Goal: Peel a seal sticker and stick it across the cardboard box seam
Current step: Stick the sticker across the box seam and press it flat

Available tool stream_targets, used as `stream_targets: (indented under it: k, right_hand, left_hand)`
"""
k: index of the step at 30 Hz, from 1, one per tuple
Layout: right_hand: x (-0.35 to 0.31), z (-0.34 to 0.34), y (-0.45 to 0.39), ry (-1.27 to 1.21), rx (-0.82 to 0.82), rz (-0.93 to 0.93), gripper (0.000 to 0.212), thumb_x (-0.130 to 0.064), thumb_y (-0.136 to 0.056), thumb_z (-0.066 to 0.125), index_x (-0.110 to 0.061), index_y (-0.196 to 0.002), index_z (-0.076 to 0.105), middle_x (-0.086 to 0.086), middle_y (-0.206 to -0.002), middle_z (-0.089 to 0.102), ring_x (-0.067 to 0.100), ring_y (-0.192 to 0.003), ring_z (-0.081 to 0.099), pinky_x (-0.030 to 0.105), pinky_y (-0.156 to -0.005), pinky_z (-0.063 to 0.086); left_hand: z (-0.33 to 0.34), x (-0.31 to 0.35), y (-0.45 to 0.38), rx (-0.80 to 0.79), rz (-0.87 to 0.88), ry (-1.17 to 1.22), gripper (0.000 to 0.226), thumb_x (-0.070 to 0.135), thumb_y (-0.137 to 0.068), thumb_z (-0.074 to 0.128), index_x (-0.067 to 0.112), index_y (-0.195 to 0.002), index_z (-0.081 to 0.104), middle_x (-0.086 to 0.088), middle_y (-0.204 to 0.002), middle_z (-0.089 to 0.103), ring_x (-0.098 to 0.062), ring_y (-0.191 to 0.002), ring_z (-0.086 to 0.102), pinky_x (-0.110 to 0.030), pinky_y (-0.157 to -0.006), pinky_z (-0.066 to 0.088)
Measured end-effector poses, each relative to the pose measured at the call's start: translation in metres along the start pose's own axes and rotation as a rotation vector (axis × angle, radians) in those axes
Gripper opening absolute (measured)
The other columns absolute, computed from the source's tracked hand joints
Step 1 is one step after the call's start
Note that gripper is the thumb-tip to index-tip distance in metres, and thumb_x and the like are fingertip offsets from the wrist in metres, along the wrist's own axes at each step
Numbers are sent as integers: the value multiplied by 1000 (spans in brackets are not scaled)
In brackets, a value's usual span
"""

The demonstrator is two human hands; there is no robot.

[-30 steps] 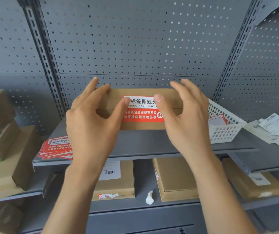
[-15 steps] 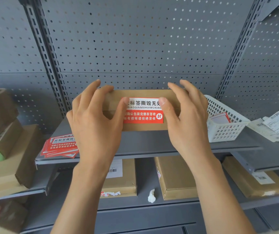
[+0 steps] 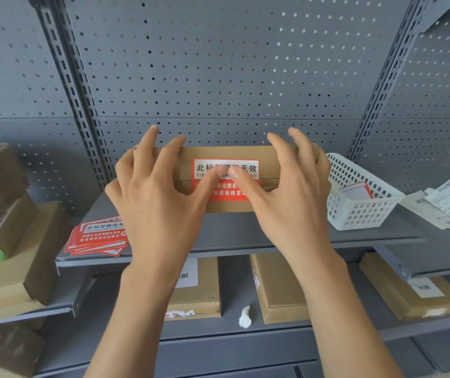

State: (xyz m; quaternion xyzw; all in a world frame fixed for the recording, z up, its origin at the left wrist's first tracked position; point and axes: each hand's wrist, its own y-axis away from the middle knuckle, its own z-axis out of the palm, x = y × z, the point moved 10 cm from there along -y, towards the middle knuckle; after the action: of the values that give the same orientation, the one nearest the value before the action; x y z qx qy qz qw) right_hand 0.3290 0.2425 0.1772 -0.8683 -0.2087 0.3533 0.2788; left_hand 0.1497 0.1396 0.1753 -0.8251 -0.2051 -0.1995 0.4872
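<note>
The flat brown cardboard box [image 3: 229, 178] sits on the grey metal shelf [image 3: 245, 230]. The left hand [image 3: 158, 197] and right hand [image 3: 289, 197] rest spread fingers over its top, thumbs pressing the red-and-white rectangular seal sticker [image 3: 226, 180] across the seam.

The seal sticker [image 3: 226, 179] on the cardboard box [image 3: 226, 154], lying under both thumbs, has a white upper band reading 此标…无效, with small Latin letters beginning "CIB" beneath; the middle characters are hidden by the fingers [image 3: 219, 173]. Its red lower band shows 完整在 and 坏请拒绝签 in white. Left of the left hand [image 3: 158, 203], a stack of the same stickers [image 3: 97, 236] on the shelf [image 3: 245, 233] reads 此标签撕毁无. Paper labels [image 3: 448, 196] right of the right hand [image 3: 286, 200] carry barcodes, their print too small to read.
</note>
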Motion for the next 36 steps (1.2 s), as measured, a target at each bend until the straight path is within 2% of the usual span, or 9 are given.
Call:
stream_targets:
  k: [4,9,11,13,16,21,24,29,36]
  right_hand:
    - [4,1,0,-87,-45,-14,71,-69,-87,50,-28,-145,50,-3,-161,33,28,-149,23,50,-115,28]
    - [11,-4,-3,-205,-76,-30,43,-38,-102,54,-27,-144,54,-1,-161,37,24,-150,27,42,-119,24]
    - [13,-8,-4,-236,-73,-25,38,-27,-106,49,-26,-144,54,-2,-161,38,20,-150,28,37,-121,24]
    - [12,-11,-4,-271,-104,-14,40,-28,-106,49,-27,-146,52,-5,-162,35,13,-151,26,32,-122,22]
    - [12,-10,-1,-286,-187,16,58,-42,-96,64,-34,-150,46,-14,-165,27,6,-153,18,26,-119,16]
    - [10,-7,-1,-249,-211,-12,79,-48,-81,79,-36,-151,43,-14,-168,21,12,-156,13,39,-125,16]
    - [13,-7,-1,-281,-242,-17,80,-43,-81,80,-36,-151,42,-16,-168,19,9,-156,12,41,-126,16]
    - [16,-8,-2,-282,-297,-22,80,-31,-82,82,-38,-151,42,-19,-167,19,5,-156,12,36,-126,14]
    - [13,-10,2,-269,-327,-43,66,-31,-93,70,-42,-151,41,-24,-167,14,1,-156,6,34,-126,13]
  left_hand:
    - [0,-4,0,-5,15,-1,59,65,-88,62,31,-136,63,1,-158,47,-32,-139,44,-50,-102,33]
    - [1,-9,2,-27,51,26,48,51,-99,59,31,-142,59,0,-162,41,-33,-140,42,-50,-103,32]
    - [1,-11,2,-36,66,41,44,44,-102,55,31,-144,58,-1,-164,39,-35,-142,42,-51,-102,32]
    - [0,-11,3,-46,88,51,42,42,-104,51,32,-144,57,-2,-164,38,-36,-144,40,-54,-103,32]
    - [0,-9,3,-79,121,55,45,50,-100,50,35,-142,59,-1,-165,36,-36,-146,38,-53,-105,31]
    - [0,-8,-1,-112,156,10,57,61,-90,58,36,-142,59,-1,-166,35,-39,-145,39,-54,-102,32]
    - [0,-10,-2,-132,192,6,57,57,-91,58,34,-143,58,-3,-165,35,-41,-145,38,-56,-101,32]
    - [-1,-12,-2,-182,229,18,57,54,-93,57,32,-145,56,-2,-166,33,-40,-146,36,-57,-104,32]
    - [-2,-17,2,-228,245,41,54,55,-96,48,35,-146,54,1,-168,30,-35,-152,29,-57,-107,30]
